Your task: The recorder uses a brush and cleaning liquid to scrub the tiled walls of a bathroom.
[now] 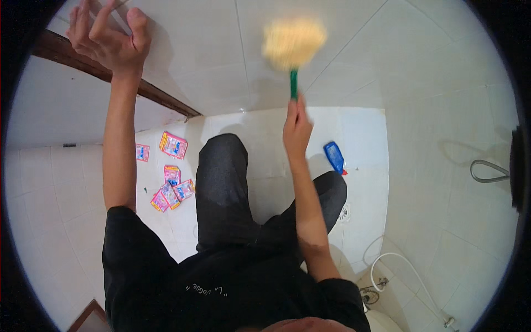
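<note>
My right hand [297, 128] grips the green handle [294, 84] of a scrub brush with a pale yellow head [293, 43]. The head is blurred and lies over the tiled wall [199, 62] in front of me; whether it touches the tiles I cannot tell. Up at the left, my left hand [114, 43] rests against the same wall above the dark wooden frame [166, 97], fingers spread and holding nothing. Below and right of my right hand, a blue plastic bottle [334, 155] with a red cap lies on the white tiled floor, close to my knee.
Several pink sachets [173, 145] lie on the floor at my left, some overlapping in a pile [170, 195]. A floor drain [344, 212] shows beside my right leg. Along the right wall are a metal loop [489, 171] and a white hose [400, 259] by a valve [382, 283].
</note>
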Demonstrator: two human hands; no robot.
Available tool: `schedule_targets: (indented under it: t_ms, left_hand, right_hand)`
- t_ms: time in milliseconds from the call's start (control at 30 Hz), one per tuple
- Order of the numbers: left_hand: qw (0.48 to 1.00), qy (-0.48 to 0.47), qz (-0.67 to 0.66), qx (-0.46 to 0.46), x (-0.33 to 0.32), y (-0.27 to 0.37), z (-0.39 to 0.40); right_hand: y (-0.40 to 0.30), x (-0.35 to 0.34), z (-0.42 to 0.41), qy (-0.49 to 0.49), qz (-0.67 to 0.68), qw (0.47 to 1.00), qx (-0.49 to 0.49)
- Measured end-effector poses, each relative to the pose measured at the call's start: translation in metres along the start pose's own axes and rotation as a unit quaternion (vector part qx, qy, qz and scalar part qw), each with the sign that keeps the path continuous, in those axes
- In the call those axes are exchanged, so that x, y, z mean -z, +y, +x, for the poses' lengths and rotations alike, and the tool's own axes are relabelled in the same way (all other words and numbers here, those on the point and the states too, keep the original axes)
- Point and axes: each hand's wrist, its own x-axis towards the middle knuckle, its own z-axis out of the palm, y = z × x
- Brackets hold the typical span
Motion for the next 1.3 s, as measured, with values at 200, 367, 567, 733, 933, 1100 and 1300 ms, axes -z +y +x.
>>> schedule_targets:
  t_ms: [200, 367, 567, 733, 933, 1100, 1300]
  left_hand:
    - [1.000, 0.001, 0.025, 0.008, -0.002, -0.007, -0.005]
    - [0.999, -0.005, 0.048, 0.002, -0.003, -0.008, -0.007]
    - [1.000, 0.015, 0.012, 0.006, -0.004, -0.004, -0.002]
    - [0.998, -0.029, 0.063, -0.003, 0.001, -0.002, 0.000]
    - [0.998, -0.033, 0.061, 0.006, 0.000, -0.003, -0.002]
    - [0.996, -0.036, 0.081, -0.005, 0.001, -0.002, -0.002]
    - [0.998, -0.031, 0.062, -0.006, 0.000, 0.000, 0.000]
  right_hand:
    - [0.014, -0.017, -0.014, -0.039, 0.000, 0.999, 0.011]
    - [0.033, -0.024, -0.017, -0.025, -0.017, 0.999, 0.024]
    - [0.041, -0.030, -0.022, -0.029, -0.014, 0.998, -0.055]
    - [0.058, -0.056, -0.034, -0.066, -0.111, 0.990, 0.055]
    - [0.079, -0.061, -0.024, -0.103, -0.164, 0.972, -0.132]
    - [0.062, -0.047, 0.000, 0.003, -0.115, 0.987, 0.108]
    - [0.102, -0.035, 0.018, -0.014, -0.159, 0.975, -0.153]
